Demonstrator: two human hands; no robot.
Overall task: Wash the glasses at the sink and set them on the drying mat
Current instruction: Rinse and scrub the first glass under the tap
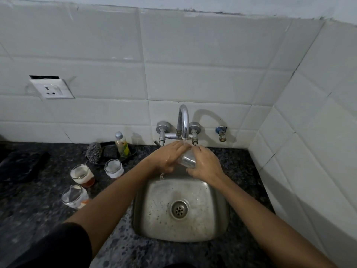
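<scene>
A clear glass (188,160) lies tilted between my two hands under the running tap (183,122), above the back of the steel sink (179,207). My left hand (170,156) holds it from the left, fingers stretched over its top. From the right, my right hand (205,164) grips it with curled fingers. Water runs over the glass and drips off my left hand. Three more glasses stand on the counter to the left: one with white residue (114,168), one with brownish liquid (82,176), and a clear one (75,196) nearest me.
A dish soap bottle (122,145) and a steel scrubber (94,152) sit on a dark tray behind the glasses. A dark mat (21,167) lies at the far left on the speckled granite counter (34,215). White tiled walls close the back and right.
</scene>
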